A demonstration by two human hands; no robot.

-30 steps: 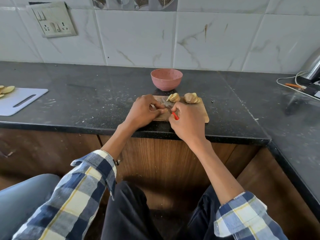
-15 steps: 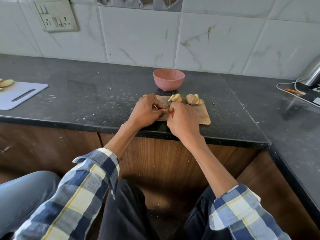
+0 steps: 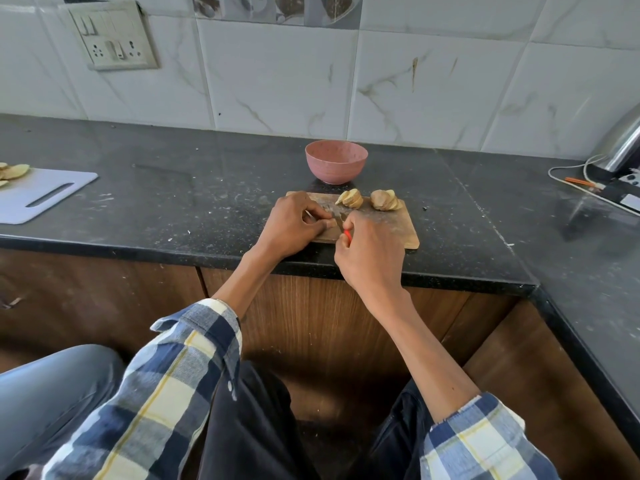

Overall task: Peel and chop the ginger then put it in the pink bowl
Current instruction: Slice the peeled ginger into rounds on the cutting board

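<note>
While camera tilts down, hands (image 3: pixel 294 226) unmoved, chopping

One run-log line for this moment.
left hand holds ginger | right hand grips red-handled knife | wooden board | pink bowl empty

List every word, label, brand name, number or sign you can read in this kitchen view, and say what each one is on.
No readable text anywhere in the view.
Switch and socket plate: no lettering can be made out.
Dark device at the right edge of the counter: pale marks, too small and blurred to read.
Decorative tile strip at the top: pictures only, no words.
Pink bowl, wooden cutting board, white cutting board: no markings visible.
</note>
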